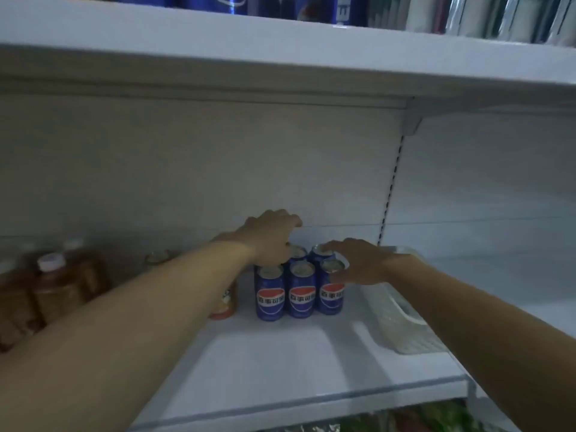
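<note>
Several blue Pepsi cans stand in two rows on the white shelf (280, 353). The front row has three: the left can (270, 296), the middle can (301, 293) and the right can (332, 291). Behind them I see the tops of two back cans (297, 252). My left hand (269, 238) arches over the back-left corner of the group, its fingers curled down round a can that it mostly hides. My right hand (358, 263) lies against the right side of the group with straight fingers touching the tops of the right-hand cans.
Brown bottles with white caps (53, 285) crowd the shelf's left. An orange container (223, 305) stands partly behind my left forearm. A clear plastic bin (402, 310) sits under my right forearm. An upper shelf (280, 57) carries blue packs. A slotted upright (391, 188) divides the back wall.
</note>
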The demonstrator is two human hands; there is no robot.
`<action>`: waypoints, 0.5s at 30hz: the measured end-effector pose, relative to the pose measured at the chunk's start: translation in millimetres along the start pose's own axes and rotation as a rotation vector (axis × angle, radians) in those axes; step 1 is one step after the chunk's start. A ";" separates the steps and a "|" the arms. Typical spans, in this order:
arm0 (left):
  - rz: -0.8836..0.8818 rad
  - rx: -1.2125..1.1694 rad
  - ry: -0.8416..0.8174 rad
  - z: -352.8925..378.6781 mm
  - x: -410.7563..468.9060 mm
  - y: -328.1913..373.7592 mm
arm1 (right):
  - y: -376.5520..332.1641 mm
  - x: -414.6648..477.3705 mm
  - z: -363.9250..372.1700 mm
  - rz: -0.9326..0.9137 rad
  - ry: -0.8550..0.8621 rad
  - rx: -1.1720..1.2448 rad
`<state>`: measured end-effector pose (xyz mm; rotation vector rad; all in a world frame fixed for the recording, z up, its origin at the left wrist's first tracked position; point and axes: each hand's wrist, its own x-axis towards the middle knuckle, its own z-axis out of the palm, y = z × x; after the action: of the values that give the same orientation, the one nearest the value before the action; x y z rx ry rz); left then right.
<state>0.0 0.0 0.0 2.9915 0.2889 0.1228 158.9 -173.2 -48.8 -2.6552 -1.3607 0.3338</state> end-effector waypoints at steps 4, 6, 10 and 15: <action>-0.105 0.029 -0.014 12.5 -5.4 25.8 | 10.9 7.4 11.1 -0.041 -0.012 0.010; -0.157 0.038 -0.046 17.8 -11.4 36.6 | 14.8 15.2 19.1 -0.049 -0.007 0.009; -0.228 0.114 -0.085 25.1 -23.7 52.4 | 18.2 20.1 31.3 -0.108 0.084 0.057; -0.222 0.099 -0.021 28.0 -36.8 51.0 | 20.0 6.2 34.8 -0.048 0.159 0.078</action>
<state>-23.9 -60.3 -23.0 3.0287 0.6386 0.0552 169.0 -179.0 -87.7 -2.5212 -1.3323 0.1622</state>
